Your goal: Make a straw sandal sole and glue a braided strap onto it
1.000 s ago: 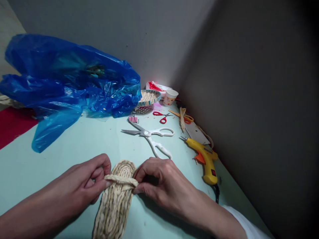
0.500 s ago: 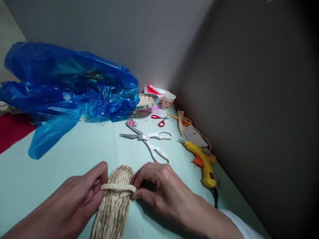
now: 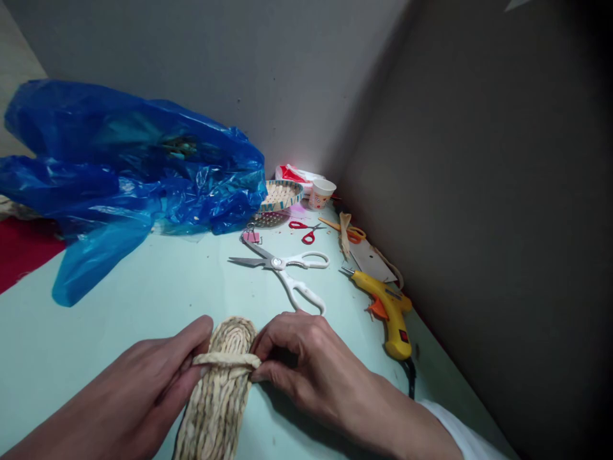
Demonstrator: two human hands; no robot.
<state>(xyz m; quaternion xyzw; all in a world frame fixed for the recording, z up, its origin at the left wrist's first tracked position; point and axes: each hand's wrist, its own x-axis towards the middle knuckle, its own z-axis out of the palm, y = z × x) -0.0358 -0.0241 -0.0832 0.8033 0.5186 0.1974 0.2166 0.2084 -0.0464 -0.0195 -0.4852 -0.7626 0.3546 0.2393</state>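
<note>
A long, rounded piece of coiled, braided straw-like fibre, like a woven sole, lies on the pale green table and runs off the bottom edge. Across its upper part stretches a twisted cream fibre strip. My left hand is closed at the strip's left end, its fingertips partly hidden behind the thumb. My right hand pinches the strip's right end against the edge of the woven piece. Just beyond my right hand, white-handled scissors lie with their blades apart.
A yellow glue gun lies on the right, its cord trailing down. Behind it are orange scissors and small red scissors. A large blue plastic bag fills the back left. A paper cup stands beside a woven tray.
My left hand has shifted slightly, its thumb and fingers closing nearer the woven piece's left edge. My right hand keeps its pinch. The view has drifted a little.
</note>
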